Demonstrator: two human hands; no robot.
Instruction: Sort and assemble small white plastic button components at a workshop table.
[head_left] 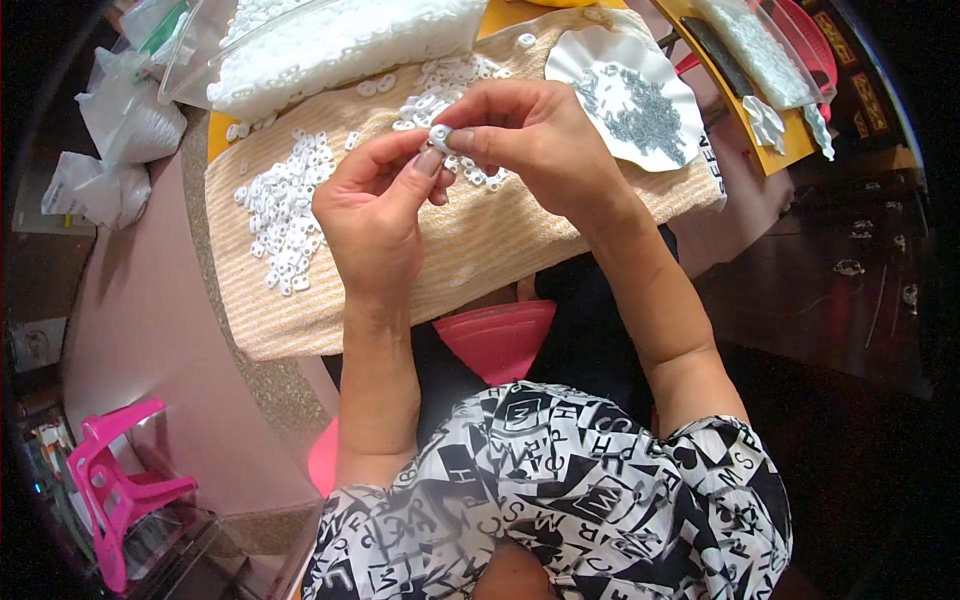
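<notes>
My left hand (375,215) and my right hand (545,140) meet over the cloth. Both pinch a small white plastic piece (439,134) between thumb and forefinger. A tiny reddish spot shows at the piece, too small to make out. Loose white pieces with holes (290,205) lie heaped left of my left hand, and a second pile (455,72) lies behind my hands. To the right stands a white fluted dish (572,62) holding many small grey metal parts, perhaps pins or screws.
A clear bin (345,60) full of white pieces stands at the back left. The striped cloth (510,235) covers the table. White plastic bags (130,130) sit at far left, a pink stool (120,485) lower left. Another clear container (755,55) stands on a yellow surface at right.
</notes>
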